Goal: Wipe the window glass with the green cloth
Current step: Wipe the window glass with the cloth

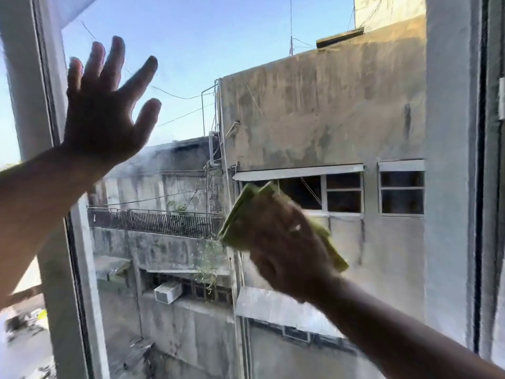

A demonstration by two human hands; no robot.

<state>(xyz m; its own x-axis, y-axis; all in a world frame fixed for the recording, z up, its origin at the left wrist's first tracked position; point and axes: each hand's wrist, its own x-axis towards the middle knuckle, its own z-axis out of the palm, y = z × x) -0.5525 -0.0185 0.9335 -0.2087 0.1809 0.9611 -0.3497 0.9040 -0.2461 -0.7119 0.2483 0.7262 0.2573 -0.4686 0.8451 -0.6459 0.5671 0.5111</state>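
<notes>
The window glass fills most of the view, with buildings and sky behind it. My right hand presses a folded green cloth flat against the pane near its middle; the cloth sticks out on both sides of the hand. My left hand is raised at the upper left with its fingers spread, palm toward the glass, holding nothing. Whether it touches the pane I cannot tell.
A pale window frame post runs down the left side, just behind my left forearm. Another frame edge with a dark seal stands at the right. Outside are stained concrete walls, a railing and an air conditioner.
</notes>
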